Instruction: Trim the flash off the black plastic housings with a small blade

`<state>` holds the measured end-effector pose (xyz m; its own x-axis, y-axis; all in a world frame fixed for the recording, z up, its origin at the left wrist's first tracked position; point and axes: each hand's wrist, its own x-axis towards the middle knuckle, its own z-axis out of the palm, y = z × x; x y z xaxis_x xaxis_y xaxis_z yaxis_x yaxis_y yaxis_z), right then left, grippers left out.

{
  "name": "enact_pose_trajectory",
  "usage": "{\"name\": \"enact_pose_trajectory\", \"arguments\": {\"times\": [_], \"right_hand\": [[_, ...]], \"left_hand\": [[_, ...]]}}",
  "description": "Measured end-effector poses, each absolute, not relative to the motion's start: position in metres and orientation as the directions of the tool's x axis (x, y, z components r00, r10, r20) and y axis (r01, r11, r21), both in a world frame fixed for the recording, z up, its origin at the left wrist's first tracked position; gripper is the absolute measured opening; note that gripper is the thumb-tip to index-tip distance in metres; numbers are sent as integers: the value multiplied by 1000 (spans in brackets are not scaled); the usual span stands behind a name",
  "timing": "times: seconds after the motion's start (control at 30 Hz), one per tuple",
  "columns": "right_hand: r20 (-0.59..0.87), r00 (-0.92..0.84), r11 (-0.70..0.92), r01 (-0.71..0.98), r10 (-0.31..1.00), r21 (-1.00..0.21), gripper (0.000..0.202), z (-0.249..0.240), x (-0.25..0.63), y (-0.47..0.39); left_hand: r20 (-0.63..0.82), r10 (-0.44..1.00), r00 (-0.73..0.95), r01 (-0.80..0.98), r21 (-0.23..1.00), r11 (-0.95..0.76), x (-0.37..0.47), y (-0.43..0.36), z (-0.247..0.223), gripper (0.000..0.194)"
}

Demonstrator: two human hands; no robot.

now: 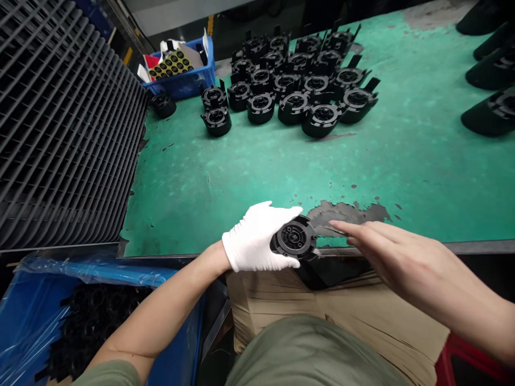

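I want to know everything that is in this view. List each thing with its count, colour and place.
Round housing: one, black, in left hand
Thin tool: one, dark, in right hand
Grouped housings: about twenty, black, far tabletop
Separate housing: one, black, by small bin
Small bin: one, blue, far left
Dotted sheet: one, yellow-black, in small bin
Cylinders: four, black, right edge
Tabletop: one, green, centre
Rack: one, grey, left
Large bin: one, blue, lower left
Binned parts: uncountable, black, inside it
Red object: one, lower right
Left hand: white-gloved
Right hand: bare
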<state>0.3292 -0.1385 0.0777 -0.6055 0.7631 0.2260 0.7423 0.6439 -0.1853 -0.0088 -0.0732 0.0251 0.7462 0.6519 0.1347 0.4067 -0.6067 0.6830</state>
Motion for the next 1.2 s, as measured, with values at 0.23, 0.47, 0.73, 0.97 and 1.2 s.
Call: {"name": "enact_pose_trajectory", "arguments": {"times": [0.23,0.47,0.73,0.97,1.2], "right_hand": [[197,-694,719,638,692,-275,28,77,325,-111],[217,-796,822,565,566,-74,33,83,321,-105],[163,-907,903,410,389,128,54,93,321,-95],[163,-898,903,423,408,70,56,93,326,-79],[173,-884,898,440,434,-6,53,91,324,-86]], "left_hand": [[126,574,809,322,722,-612,-26,-68,42,84],[144,624,768,350,722,-597,-17,-69,32,101],[175,668,724,359,731,-580,-14,-71,25,103],[130,681,721,396,729,-558,-13,-71,27,103],[153,677,720,378,732,-567,-13,-71,26,101]]}}
